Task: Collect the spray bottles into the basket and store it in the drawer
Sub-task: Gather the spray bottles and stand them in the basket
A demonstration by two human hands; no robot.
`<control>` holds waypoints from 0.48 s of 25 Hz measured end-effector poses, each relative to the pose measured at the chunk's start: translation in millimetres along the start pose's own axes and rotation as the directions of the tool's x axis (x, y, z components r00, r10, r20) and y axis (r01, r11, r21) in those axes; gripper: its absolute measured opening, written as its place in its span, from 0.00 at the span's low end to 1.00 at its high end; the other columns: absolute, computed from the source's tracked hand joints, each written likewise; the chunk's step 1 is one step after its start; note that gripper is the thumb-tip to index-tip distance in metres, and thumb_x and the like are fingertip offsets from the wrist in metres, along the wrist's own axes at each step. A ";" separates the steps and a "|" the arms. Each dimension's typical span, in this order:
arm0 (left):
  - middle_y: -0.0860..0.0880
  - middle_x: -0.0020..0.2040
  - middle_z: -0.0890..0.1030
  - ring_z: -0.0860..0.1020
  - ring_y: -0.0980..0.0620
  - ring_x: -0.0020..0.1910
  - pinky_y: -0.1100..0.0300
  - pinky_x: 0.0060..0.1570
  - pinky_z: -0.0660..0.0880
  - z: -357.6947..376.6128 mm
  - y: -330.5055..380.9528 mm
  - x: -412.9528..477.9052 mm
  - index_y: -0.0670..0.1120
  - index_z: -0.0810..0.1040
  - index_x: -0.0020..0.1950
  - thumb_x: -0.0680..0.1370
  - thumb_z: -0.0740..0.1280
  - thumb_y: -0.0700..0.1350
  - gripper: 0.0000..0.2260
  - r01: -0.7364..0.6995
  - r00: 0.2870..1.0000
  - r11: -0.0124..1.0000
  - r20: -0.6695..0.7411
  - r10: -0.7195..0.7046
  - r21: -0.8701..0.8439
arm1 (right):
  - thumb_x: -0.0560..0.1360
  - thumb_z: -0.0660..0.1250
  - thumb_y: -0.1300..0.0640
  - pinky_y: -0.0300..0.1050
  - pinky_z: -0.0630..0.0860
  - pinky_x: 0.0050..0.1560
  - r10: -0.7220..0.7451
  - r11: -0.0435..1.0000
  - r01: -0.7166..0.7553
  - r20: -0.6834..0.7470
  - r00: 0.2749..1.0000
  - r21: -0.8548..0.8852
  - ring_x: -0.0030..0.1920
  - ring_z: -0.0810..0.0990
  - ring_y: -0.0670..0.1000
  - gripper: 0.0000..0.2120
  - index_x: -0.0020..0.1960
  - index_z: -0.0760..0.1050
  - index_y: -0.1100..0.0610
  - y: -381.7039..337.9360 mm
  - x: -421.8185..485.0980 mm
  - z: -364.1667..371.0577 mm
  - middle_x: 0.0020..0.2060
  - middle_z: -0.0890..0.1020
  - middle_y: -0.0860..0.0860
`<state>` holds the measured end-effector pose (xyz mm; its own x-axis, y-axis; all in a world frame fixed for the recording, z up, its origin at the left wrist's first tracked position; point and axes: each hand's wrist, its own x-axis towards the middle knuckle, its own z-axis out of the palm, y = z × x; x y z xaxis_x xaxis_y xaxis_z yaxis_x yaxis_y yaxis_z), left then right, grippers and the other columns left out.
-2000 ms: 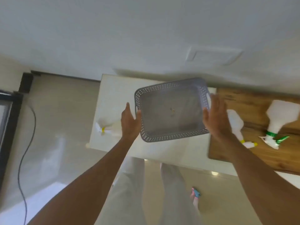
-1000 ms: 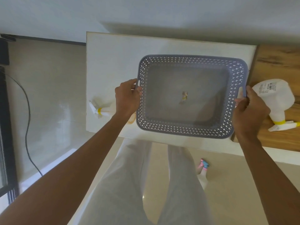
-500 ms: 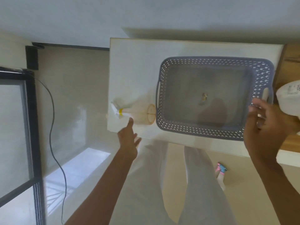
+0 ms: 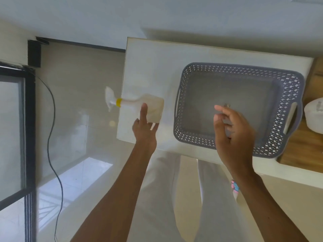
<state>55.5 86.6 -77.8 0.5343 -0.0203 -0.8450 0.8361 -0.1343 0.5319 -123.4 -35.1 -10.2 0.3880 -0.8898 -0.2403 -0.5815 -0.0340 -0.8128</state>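
Pale tiled floor [image 4: 78, 119] fills the near ground, with my light trousers [image 4: 166, 198] below and a black cable [image 4: 52, 119] trailing at the left by a dark-framed glass door [image 4: 17, 137]. Item: left hand [image 4: 146, 131], fingers spread and holding nothing, forefinger laid on the near side of a clear spray bottle [image 4: 150, 109]; half a second ago this hand was short of the table edge, now it has reached the bottle. Item: that bottle, lying on its side at the left edge of the white table [image 4: 153, 67], its yellow-collared trigger head overhanging to the left. Item: right hand [image 4: 232, 135], loosely curled, gripping nothing, hovering over the near part of the grey basket [image 4: 241, 72]; a second ago both hands held the basket's handles, and both have since let go. Item: basket, set down flat on the table, holding no bottles, only a small speck on its floor. Item: white spray bottle [image 4: 314, 117], partly cut off at the right edge, on a wooden board [image 4: 300, 151] just right of the basket. Judgement: placing is finished and collecting begins; closing the left fingers round the clear bottle comes next. Drawer not in view.
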 end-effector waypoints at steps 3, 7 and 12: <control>0.50 0.65 0.77 0.80 0.51 0.63 0.57 0.57 0.81 1.5 22.2 -29.2 0.48 0.72 0.70 0.64 0.81 0.53 0.38 -0.387 0.920 0.876 0.067 0.385 0.288 | 0.82 0.66 0.60 0.37 0.80 0.54 0.010 0.987 -0.015 0.029 1.000 0.157 0.54 0.82 0.41 0.11 0.63 0.80 0.57 -37.2 8.9 6.2 0.57 0.84 0.48; 0.52 0.65 0.70 0.73 0.56 0.67 0.62 0.60 0.78 26.6 11.1 -65.9 0.47 0.69 0.72 0.61 0.83 0.53 0.43 -0.718 0.671 0.462 0.343 0.658 0.520 | 0.79 0.70 0.54 0.41 0.78 0.62 -0.128 0.958 0.103 0.078 0.989 0.269 0.63 0.80 0.46 0.20 0.69 0.75 0.59 -79.4 17.0 7.5 0.63 0.81 0.51; 0.44 0.65 0.71 0.70 0.55 0.62 0.81 0.57 0.66 77.0 -24.4 -89.0 0.40 0.69 0.69 0.70 0.67 0.64 0.37 -0.722 0.646 0.403 0.339 0.684 0.563 | 0.74 0.76 0.53 0.46 0.83 0.56 -0.161 0.980 0.176 -0.144 0.976 0.094 0.53 0.83 0.50 0.18 0.59 0.81 0.63 -81.3 22.4 10.9 0.54 0.85 0.55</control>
<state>-22.0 15.5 -19.8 0.8746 -0.4413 -0.2009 -0.1190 -0.5971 0.7933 -59.7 -47.3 44.7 0.3692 -0.9290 -0.0269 -0.4348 -0.1471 -0.8884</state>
